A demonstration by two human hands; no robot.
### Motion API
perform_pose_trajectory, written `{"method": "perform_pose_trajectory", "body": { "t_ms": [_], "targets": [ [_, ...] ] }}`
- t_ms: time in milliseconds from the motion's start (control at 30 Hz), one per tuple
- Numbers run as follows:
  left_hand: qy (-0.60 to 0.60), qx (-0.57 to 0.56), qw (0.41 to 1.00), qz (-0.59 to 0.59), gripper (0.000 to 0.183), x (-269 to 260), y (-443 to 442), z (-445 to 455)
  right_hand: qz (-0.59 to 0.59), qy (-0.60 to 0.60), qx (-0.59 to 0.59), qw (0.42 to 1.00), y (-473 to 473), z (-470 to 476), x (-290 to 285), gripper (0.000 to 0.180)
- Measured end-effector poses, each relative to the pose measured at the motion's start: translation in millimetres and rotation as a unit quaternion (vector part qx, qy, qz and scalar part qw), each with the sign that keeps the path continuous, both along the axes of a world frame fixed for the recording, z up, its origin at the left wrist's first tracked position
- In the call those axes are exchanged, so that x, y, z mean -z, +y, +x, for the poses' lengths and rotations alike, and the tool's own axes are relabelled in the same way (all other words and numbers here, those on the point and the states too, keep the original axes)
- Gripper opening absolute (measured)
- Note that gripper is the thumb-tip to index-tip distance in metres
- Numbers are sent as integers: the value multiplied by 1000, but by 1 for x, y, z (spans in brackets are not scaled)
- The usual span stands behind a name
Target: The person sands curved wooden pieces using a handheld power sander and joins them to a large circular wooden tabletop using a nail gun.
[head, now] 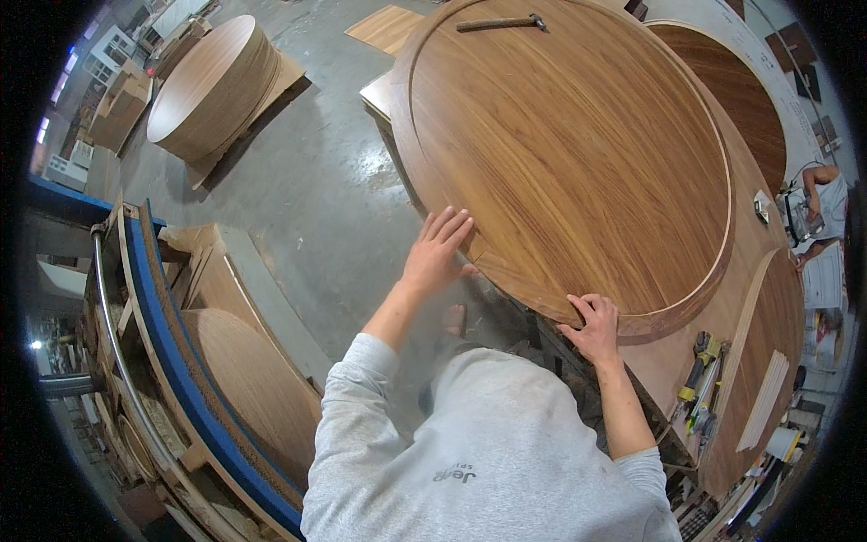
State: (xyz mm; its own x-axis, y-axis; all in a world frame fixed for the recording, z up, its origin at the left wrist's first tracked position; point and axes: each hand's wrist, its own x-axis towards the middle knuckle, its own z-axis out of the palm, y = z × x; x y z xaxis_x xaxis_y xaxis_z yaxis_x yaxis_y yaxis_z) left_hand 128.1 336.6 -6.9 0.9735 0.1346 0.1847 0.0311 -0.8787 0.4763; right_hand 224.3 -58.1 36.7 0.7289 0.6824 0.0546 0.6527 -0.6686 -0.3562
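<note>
A large round wood-veneered tabletop [569, 156] with a wooden rim lies on a workbench before me. My left hand [443, 247] rests on its near left edge, fingers apart, palm down. At the near edge, further right, my right hand [595, 324] touches the rim with bent fingers; whether it pinches the rim or only rests there is hard to tell. Between my hands, a curved section of wooden rim [521, 288] runs along the veneer. A hammer [501, 24] lies on the far part of the tabletop.
Hand tools [701, 379] and wooden strips [764, 400] lie on the right, the strips on another veneered panel [779, 325]. A co-worker [816, 203] is at the far right. Stacked oval panels [210, 88] stand on the floor. A blue-framed machine [162, 291] is at left.
</note>
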Motion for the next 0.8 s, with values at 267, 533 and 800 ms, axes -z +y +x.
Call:
{"method": "perform_pose_trajectory", "body": {
  "t_ms": [267, 533, 800],
  "targets": [
    [-11, 6, 1000, 3, 107, 3, 2, 1, 36, -5, -37, 999, -5, 13, 6, 61],
    [16, 7, 999, -38, 104, -23, 2, 2, 67, 46, -43, 996, -8, 20, 3, 59],
    [24, 12, 999, -37, 100, -33, -10, 15, 48, 56, -24, 997, -19, 20, 7, 59]
  ]
}}
